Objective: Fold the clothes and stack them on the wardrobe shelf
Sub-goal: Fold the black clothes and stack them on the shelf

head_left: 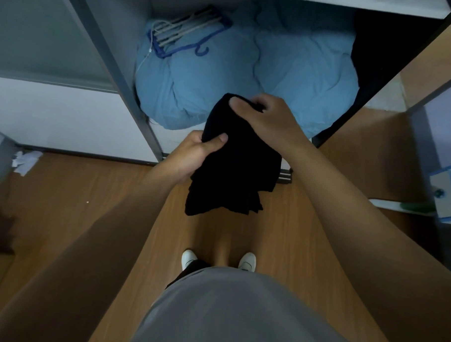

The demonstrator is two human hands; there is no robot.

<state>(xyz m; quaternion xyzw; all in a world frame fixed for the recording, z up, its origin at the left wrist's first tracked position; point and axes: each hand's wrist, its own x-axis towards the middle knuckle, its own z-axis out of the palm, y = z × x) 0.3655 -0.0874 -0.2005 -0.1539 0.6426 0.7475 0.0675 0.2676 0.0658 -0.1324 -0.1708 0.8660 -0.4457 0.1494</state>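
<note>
Left hand (194, 154) grips the black garment (235, 161) mid-edge, right hand (263, 115) pinches its top, held up off the floor (89, 190) likely for folding.

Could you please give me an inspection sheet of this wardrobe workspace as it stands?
Surface: white wardrobe shelf at the top edge; its contents are mostly out of view.
Job's things: black fabric garment, bunched, held in the air before the wardrobe.
Clutter: bundle of blue and beige plastic hangers on a puffy light-blue quilt; crumpled white paper on the brown wooden floor.
Hands: left hand grips the garment's side; right hand pinches its top edge.
Cables: thin white cord trailing from the hangers over the quilt.
Surroundings: blue-and-white box at the right.
</note>
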